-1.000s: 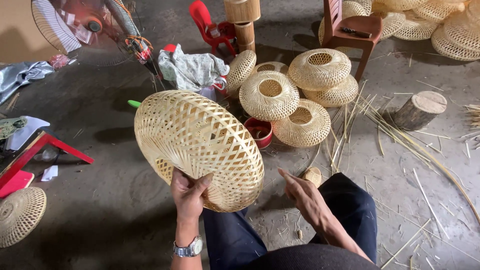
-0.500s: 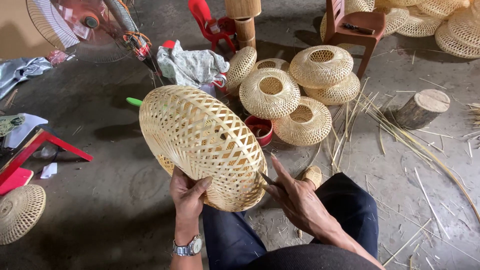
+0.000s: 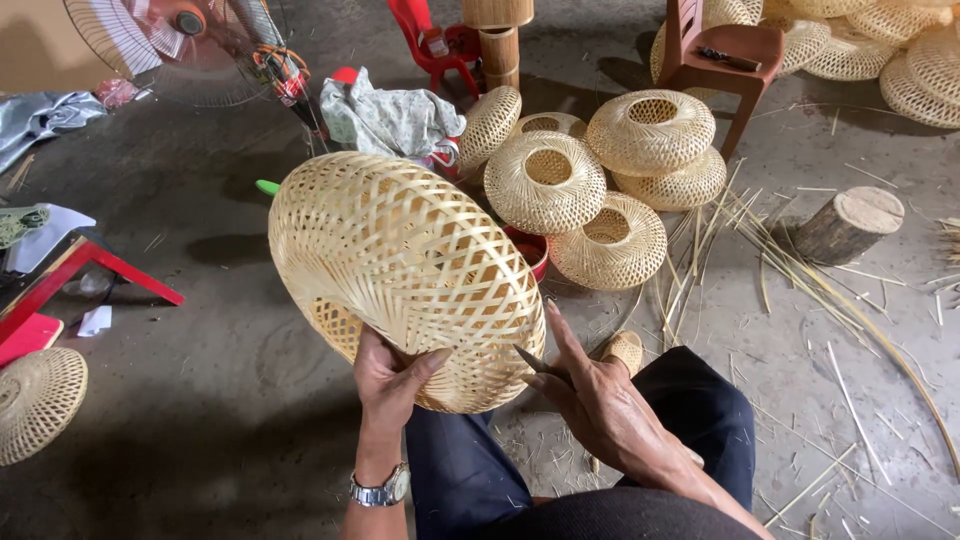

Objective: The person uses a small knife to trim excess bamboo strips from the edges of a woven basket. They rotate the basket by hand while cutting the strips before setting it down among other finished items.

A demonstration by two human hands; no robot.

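Note:
I hold a large round woven bamboo shade point(image 3: 400, 270) tilted on its edge above my lap. My left hand point(image 3: 390, 375), with a wristwatch, grips its lower rim, thumb pressed on the weave. My right hand point(image 3: 600, 400) is at the shade's lower right rim, fingers closed around a small dark blade point(image 3: 535, 362) whose tip touches the rim. My knees in dark trousers point(image 3: 700, 420) show below.
Several finished woven shades point(image 3: 600, 180) are piled on the concrete floor beyond. A log stump point(image 3: 850, 222) and loose bamboo strips point(image 3: 790, 270) lie right. A red plastic chair point(image 3: 440, 40), a brown stool point(image 3: 725, 55), a cloth bundle point(image 3: 390, 115), a fan point(image 3: 160, 40) and another shade point(image 3: 35, 400) surround me.
My right hand rose from my knee to the shade's lower right rim with the blade. The shade shifted slightly right and tilted more upright.

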